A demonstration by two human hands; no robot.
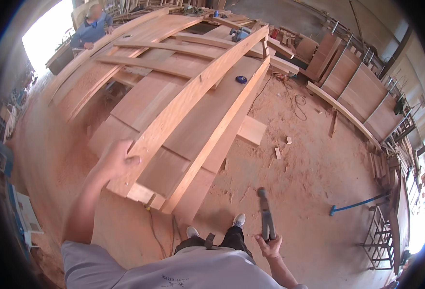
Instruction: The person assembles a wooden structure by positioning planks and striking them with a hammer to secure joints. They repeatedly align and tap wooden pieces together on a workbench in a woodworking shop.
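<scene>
My left hand (118,160) is closed over the near end of a long, pale wooden beam (188,98), its fingers at the top edge. The beam stands on edge and runs away to the far right. Beside it lies a second, narrower strip of wood (217,134). Both rest over wide reddish wooden panels (186,137). Low on the right, my right hand (269,245) is wrapped round a dark pair of pliers (265,214), held head up, apart from the wood. A small blue object (241,79), perhaps a tape measure, sits on the panel.
Another person (94,31) stands at the far left edge of the stack. A blue power tool (240,34) sits at the back. Cables (299,101), wood offcuts (277,153) and sawdust lie on the floor. Clamped panels (354,89) and a blue-headed bar (359,204) are at right.
</scene>
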